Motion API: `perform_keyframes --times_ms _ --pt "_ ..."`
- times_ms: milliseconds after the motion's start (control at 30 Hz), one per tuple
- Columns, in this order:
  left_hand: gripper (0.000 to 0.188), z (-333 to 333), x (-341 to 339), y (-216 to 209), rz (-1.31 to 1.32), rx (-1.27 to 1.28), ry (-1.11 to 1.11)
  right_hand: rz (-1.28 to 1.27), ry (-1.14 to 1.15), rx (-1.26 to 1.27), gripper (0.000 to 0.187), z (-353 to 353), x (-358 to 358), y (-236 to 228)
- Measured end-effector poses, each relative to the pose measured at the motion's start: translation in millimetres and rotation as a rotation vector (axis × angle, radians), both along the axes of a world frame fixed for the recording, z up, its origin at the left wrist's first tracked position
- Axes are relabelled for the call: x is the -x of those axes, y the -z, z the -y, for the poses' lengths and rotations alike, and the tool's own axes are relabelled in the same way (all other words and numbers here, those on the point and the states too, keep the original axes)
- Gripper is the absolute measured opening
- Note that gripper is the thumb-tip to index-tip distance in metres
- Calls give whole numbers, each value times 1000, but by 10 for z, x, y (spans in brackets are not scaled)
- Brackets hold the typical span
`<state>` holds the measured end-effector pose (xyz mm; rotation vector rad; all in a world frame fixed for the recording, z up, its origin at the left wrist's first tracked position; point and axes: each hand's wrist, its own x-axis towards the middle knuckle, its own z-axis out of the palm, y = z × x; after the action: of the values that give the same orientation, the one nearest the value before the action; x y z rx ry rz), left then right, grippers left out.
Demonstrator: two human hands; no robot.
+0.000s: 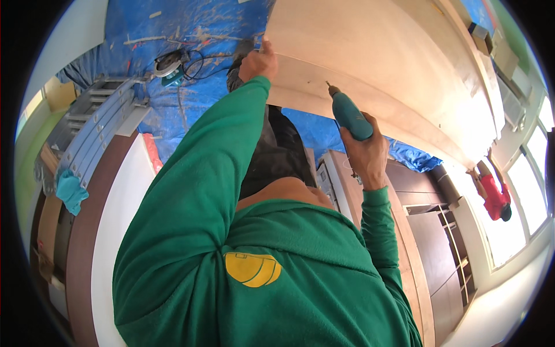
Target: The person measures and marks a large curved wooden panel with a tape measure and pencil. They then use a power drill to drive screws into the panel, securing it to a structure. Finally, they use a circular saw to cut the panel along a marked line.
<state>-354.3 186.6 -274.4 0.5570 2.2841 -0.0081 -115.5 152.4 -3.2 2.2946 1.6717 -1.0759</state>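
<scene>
My right hand point(368, 151) is wrapped round a teal power drill point(348, 115). The drill's thin bit points up and away, its tip at or just over the face of a large pale wooden panel point(370, 52); whether it touches, I cannot tell. A small dark spot shows on the panel left of the bit. At the panel's left edge, near its corner, my left hand point(259, 62) grips the board, a finger lying along the edge. Green sleeves cover both my arms.
Blue sheeting point(202, 17) covers the floor, with a circular saw point(169, 66) and its black cord on it. An aluminium ladder point(95, 124) lies at the left beside brown-edged boards. Dark cabinet panels point(433, 243) stand at the right. A person in red point(494, 196) is near the panel's far right end.
</scene>
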Motion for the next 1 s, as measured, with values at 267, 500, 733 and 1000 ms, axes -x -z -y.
perform_keyframes --times_ms 267,500,733,1000 --pt "99 1 18 -69 40 -30 -17 84 -96 43 62 -33 39 82" --pt "98 10 4 -41 15 -4 -9 93 -138 56 62 -104 38 93" --pt "93 197 100 544 3 -6 198 174 -299 109 56 -192 72 181" --pt "112 87 160 709 -107 -36 66 -97 291 -145 58 670 -265 -257"
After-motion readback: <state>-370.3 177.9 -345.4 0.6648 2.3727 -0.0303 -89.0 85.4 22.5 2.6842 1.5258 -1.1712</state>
